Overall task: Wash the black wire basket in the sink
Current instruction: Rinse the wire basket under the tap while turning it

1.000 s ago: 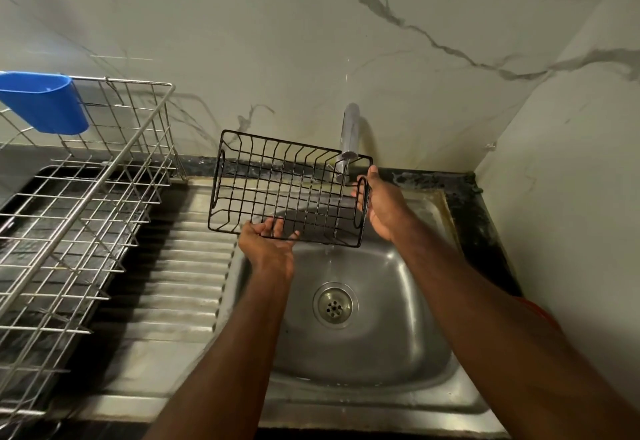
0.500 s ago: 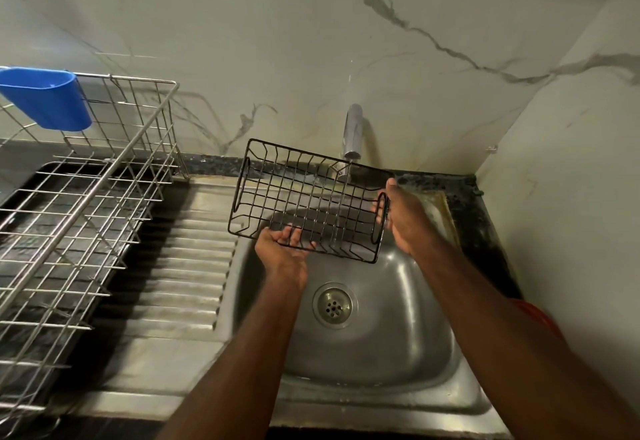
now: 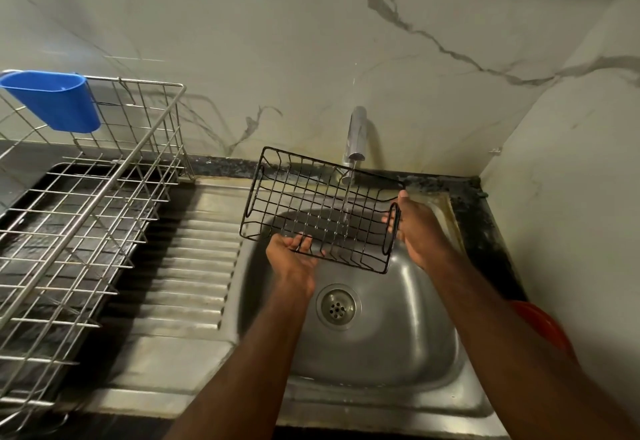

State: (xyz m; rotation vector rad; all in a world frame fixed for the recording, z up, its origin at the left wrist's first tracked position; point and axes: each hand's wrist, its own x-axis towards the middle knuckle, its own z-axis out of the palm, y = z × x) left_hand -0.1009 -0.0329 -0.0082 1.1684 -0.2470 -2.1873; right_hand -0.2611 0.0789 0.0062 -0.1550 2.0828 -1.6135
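Entry, wash in progress. I judge the task at its rinsing stage, well begun but not finished: water runs from the tap through the mesh of the black wire basket, and the basket is held in the air over the sink, not set down. I see no sponge, soap or suds, so I cannot tell whether any scrubbing is done. Left to do, in my judgement: turn the remaining sides under the stream, shake off the water, put the basket somewhere to dry.

Position of the basket: between my two hands, above the bowl, tilted, its far edge up by the spout.

Left hand: under the near long edge, palm up, fingers curled round the bottom wires.
Right hand: at the right-hand end, fingers wrapped about the looped end handle.

Count:
- black wire basket: one
- hands: two, both clamped on the basket
- tap: one, running
- sink bowl: one, with one drain below the left hand
- steel dish rack: one, well to the left of the left hand, on the counter
- blue cup: one, hung on the rack's far rim
- red object: one, partly hidden behind the right forearm; I cannot identify it
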